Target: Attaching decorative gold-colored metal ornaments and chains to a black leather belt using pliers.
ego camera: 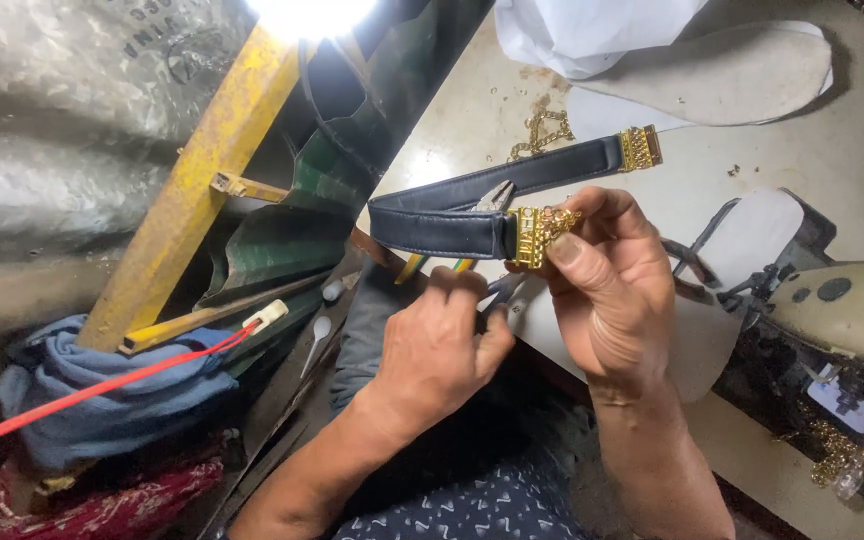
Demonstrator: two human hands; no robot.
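Centre of the frame: the right hand [607, 285] pinches a gold-coloured metal clasp [535, 235] between thumb and fingers, closed firmly on it. That clasp sits on the end of a dark navy leather strap [452, 215], which folds back on itself and runs toward the upper right, ending in a second gold metal end cap [640, 148].

Just below and left, the left hand [437, 350] is curled shut around the handles of a pair of small metal pliers [500, 290]; only a little of the tool shows between the fingers, and the tip points up at the clasp, close beneath it. Whether the tip touches the clasp cannot be told.

Behind the strap, another grey metal tool [495, 196] lies on the pale work table [852, 150]. Higher on the table, a loose gold chain [542, 130] lies in a small heap, just beside a flat grey shoe insole [722, 75], with a bunched white cloth [582, 30] at the top edge.

Right side of the frame: a cream and black sewing machine [842, 310], more gold chain [832, 455] hanging under it at the lower right.

Left side: a yellow painted metal beam [197, 170] slants down, a red cord [102, 385] crosses a crumpled blue cloth [102, 400], and a dark red patterned cloth [102, 505] fills the lower left corner.

No box, tray or bowl shows; the small parts lie straight on the table.
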